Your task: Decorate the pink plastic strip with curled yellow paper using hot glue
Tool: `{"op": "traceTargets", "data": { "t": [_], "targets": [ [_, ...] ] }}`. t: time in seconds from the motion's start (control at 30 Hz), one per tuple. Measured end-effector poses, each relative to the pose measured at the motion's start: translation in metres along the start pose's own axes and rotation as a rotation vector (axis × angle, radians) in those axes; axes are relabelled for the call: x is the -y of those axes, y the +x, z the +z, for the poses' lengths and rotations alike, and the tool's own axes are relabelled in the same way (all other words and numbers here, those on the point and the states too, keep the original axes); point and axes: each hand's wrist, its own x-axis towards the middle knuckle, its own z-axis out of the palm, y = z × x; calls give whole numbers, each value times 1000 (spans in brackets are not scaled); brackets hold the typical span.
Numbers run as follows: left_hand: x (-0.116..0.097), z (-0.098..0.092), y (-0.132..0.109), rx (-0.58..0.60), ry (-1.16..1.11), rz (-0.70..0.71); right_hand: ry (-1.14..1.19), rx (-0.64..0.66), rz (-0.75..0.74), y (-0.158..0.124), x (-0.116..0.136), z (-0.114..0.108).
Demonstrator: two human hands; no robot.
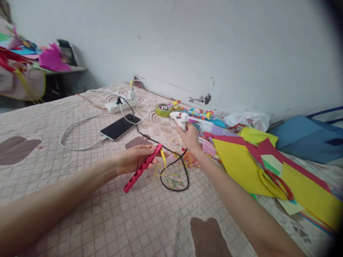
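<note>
My left hand [135,159] is closed around a red strip [143,167] with a row of dark round spots or holes, held slanting above the table. A thin yellow paper strip [163,157] hangs at its upper end. In my right hand [190,138] is a white glue gun [180,117], its nozzle pointing left. A black cord [175,190] loops on the cloth between my hands. Under and beside it lie small coloured paper scraps [191,160]. The trigger of the glue gun is hidden by my fingers.
A phone [119,127] charges by a white power strip [122,106]. Green tape [163,110] and decorated sticks [197,113] lie near the wall. On the right are yellow sheets [235,162], red-handled scissors [280,182] and a blue bag [308,137].
</note>
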Motion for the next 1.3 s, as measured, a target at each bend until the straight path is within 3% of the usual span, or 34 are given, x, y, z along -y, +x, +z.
{"op": "traceTargets", "data": {
  "t": [0.07,0.2,0.37,0.67,1.3],
  "targets": [
    [1,-2,0,62,-26,1,116,-29,5,-21,8,-22],
    [5,-4,1,90,-67,-2,283,51,71,-69,26,-63],
    [9,-2,1,100,-86,10,382,205,188,-113,37,-89],
    [12,0,0,55,-125,5,405,301,169,-144,34,-96],
    [11,2,-1,74,-130,-29,433,347,121,-141,38,-93]
  ]
}}
